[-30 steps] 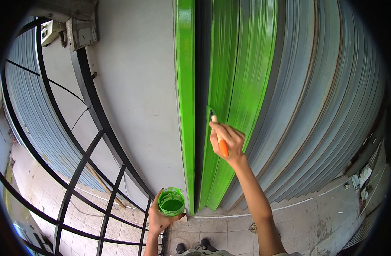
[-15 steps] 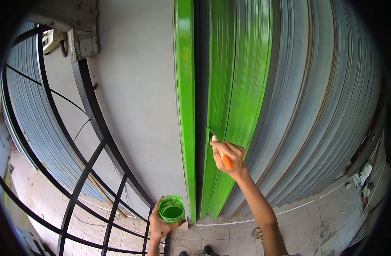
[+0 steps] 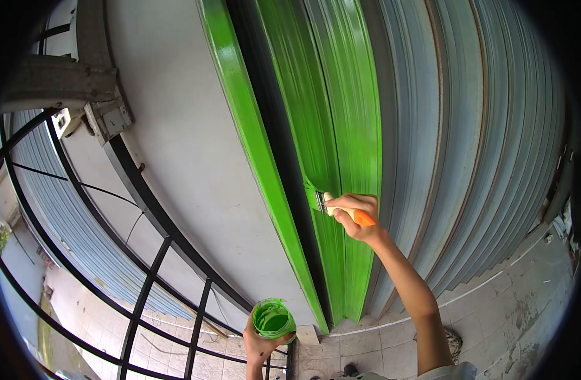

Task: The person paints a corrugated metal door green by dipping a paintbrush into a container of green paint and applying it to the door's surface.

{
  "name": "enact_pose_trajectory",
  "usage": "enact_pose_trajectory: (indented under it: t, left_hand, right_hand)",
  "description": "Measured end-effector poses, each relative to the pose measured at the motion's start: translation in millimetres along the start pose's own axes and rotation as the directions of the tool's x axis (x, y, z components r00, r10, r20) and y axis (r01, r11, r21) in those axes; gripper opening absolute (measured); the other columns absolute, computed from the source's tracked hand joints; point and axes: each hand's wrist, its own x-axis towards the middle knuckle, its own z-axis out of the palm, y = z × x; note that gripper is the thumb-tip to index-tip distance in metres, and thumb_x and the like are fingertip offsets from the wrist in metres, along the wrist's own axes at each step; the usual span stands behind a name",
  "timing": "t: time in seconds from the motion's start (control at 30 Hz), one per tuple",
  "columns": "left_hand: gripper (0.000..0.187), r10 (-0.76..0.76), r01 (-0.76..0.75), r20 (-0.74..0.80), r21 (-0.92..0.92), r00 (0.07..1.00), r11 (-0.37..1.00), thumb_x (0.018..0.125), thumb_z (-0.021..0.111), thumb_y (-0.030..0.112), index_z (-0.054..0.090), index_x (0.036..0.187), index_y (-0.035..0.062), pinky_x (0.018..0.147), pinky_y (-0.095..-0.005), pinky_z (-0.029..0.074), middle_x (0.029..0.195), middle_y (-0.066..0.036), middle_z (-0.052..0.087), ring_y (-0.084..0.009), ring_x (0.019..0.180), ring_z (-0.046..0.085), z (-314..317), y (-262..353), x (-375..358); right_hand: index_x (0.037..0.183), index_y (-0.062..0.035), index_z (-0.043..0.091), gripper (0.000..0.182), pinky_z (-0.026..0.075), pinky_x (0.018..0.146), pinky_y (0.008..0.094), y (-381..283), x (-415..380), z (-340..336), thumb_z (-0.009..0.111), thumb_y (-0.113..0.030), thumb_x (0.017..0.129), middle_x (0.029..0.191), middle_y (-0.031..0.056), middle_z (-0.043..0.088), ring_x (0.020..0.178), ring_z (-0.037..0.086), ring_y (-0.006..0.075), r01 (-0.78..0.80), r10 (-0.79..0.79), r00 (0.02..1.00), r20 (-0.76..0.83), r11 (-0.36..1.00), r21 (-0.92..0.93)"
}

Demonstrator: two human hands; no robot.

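Observation:
My right hand (image 3: pixel 359 215) is closed around a paintbrush (image 3: pixel 330 201) with a pale handle and an orange end. Its bristles press against the left edge of a green-painted folding metal door panel (image 3: pixel 357 126), where the paint looks wet and streaky. Lower down, my left hand (image 3: pixel 260 345) grips a clear tub of green paint (image 3: pixel 273 318), held upright with its mouth facing me. Green smears cover the tub's rim and inner wall. A green door frame post (image 3: pixel 240 101) runs left of the panel, with a dark gap between them.
Unpainted grey folding panels (image 3: pixel 423 158) with rusty edges spread to the right. A white wall (image 3: pixel 176 126) and a black metal grille (image 3: pixel 152 266) stand on the left. Below is a tiled floor (image 3: pixel 392 342), with a shoe (image 3: pixel 350 370) at the bottom.
The view has tilted and shifted. The brush has turned from nearly upright to more sideways, its bristles still on the panel's left edge. The paint tub stays in my left hand.

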Motion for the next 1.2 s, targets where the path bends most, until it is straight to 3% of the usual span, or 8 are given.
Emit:
enact_pose_trajectory:
  t: [0.23, 0.43, 0.5, 0.57, 0.8, 0.9, 1.03, 1.2]
  left_hand:
    - [0.082, 0.007, -0.007, 0.009, 0.008, 1.000, 1.000, 0.055, 0.093, 0.016, 0.053, 0.124, -0.0057, 0.094, -0.0353, 0.052, 0.111, -0.013, 0.068, -0.0204, 0.103, 0.066, 14.2, 6.7, 2.8]
    - [0.081, -0.010, 0.010, -0.012, -0.008, 1.000, 1.000, 0.054, 0.093, 0.016, 0.054, 0.122, -0.0049, 0.094, -0.0353, 0.052, 0.109, -0.013, 0.068, -0.0199, 0.102, 0.066, 26.3, 12.9, -2.0]
    - [0.081, -0.009, 0.009, -0.013, -0.005, 1.000, 1.000, 0.055, 0.093, 0.016, 0.054, 0.122, -0.0049, 0.094, -0.0353, 0.052, 0.110, -0.013, 0.068, -0.0199, 0.102, 0.066, 27.4, 11.9, -3.0]
    - [0.081, -0.006, 0.006, -0.038, 0.003, 0.999, 1.000, 0.055, 0.093, 0.017, 0.054, 0.123, -0.0049, 0.094, -0.0353, 0.052, 0.110, -0.013, 0.068, -0.0202, 0.102, 0.066, 31.7, 16.6, -4.9]
    - [0.083, -0.003, 0.005, -0.087, 0.023, 0.996, 1.000, 0.054, 0.094, 0.016, 0.054, 0.124, -0.0046, 0.096, -0.0356, 0.052, 0.112, -0.012, 0.067, -0.0202, 0.104, 0.066, 42.1, 10.2, -10.6]
    - [0.083, -0.006, 0.006, -0.089, 0.003, 0.996, 1.000, 0.055, 0.094, 0.015, 0.053, 0.124, -0.0051, 0.096, -0.0358, 0.052, 0.112, -0.013, 0.067, -0.0204, 0.104, 0.066, 45.5, 12.7, -16.0]
    - [0.083, 0.009, -0.011, -0.095, -0.019, 0.995, 1.000, 0.055, 0.094, 0.015, 0.052, 0.124, -0.0056, 0.095, -0.0361, 0.052, 0.112, -0.013, 0.067, -0.0210, 0.104, 0.066, 47.4, 9.6, -22.8]
    - [0.082, -0.013, 0.011, -0.105, -0.020, 0.994, 1.000, 0.055, 0.094, 0.013, 0.052, 0.124, -0.0058, 0.095, -0.0361, 0.052, 0.112, -0.014, 0.067, -0.0208, 0.104, 0.066, 44.5, 7.2, -30.0]
  right_hand:
    - [0.092, -0.0062, 0.071, 0.011, 0.053, 0.055, 0.0276, -0.5, 106.9, -17.2, 0.064, -0.006, 0.084, 0.079, 0.0076, 0.072, 0.065, 0.070, 0.0183, 0.159, -0.145, 0.949, -0.280, 0.987, 0.030]
    - [0.087, -0.0095, 0.072, 0.010, 0.052, 0.051, 0.0288, 14.2, 27.3, 5.0, 0.065, -0.007, 0.080, 0.073, 0.0050, 0.070, 0.058, 0.067, 0.0182, 0.105, -0.099, 0.988, -0.120, 0.994, 0.043]
    - [0.084, -0.0094, 0.071, 0.008, 0.052, 0.050, 0.0293, 7.2, -6.4, 1.9, 0.066, -0.008, 0.078, 0.072, 0.0041, 0.070, 0.055, 0.066, 0.0182, 0.070, -0.069, 0.995, 0.073, 0.997, -0.015]
    - [0.084, -0.0092, 0.072, 0.008, 0.053, 0.053, 0.0291, 14.5, -8.1, -3.4, 0.066, -0.009, 0.079, 0.074, 0.0055, 0.072, 0.058, 0.068, 0.0188, 0.011, -0.018, 0.991, 0.129, 0.999, 0.054]
    - [0.085, -0.0052, 0.073, 0.015, 0.053, 0.057, 0.0278, 17.4, 157.3, -31.7, 0.060, -0.012, 0.083, 0.076, 0.0074, 0.073, 0.064, 0.070, 0.0167, 0.122, -0.095, 0.987, -0.130, 0.970, 0.212]
    - [0.086, -0.0044, 0.073, 0.015, 0.053, 0.058, 0.0277, 19.8, 179.5, -30.7, 0.060, -0.012, 0.084, 0.075, 0.0069, 0.073, 0.065, 0.070, 0.0170, 0.220, -0.165, 0.951, -0.262, 0.956, 0.193]
    - [0.085, -0.0048, 0.071, 0.008, 0.053, 0.056, 0.0294, 28.4, 109.8, -21.7, 0.064, -0.008, 0.082, 0.074, 0.0082, 0.071, 0.062, 0.069, 0.0198, 0.233, -0.207, 0.959, -0.195, 0.965, 0.119]
    - [0.082, -0.0080, 0.072, 0.010, 0.054, 0.056, 0.0300, 33.1, 41.2, -23.7, 0.064, -0.012, 0.081, 0.076, 0.0065, 0.073, 0.063, 0.070, 0.0199, 0.035, -0.045, 0.994, 0.096, 0.993, 0.111]
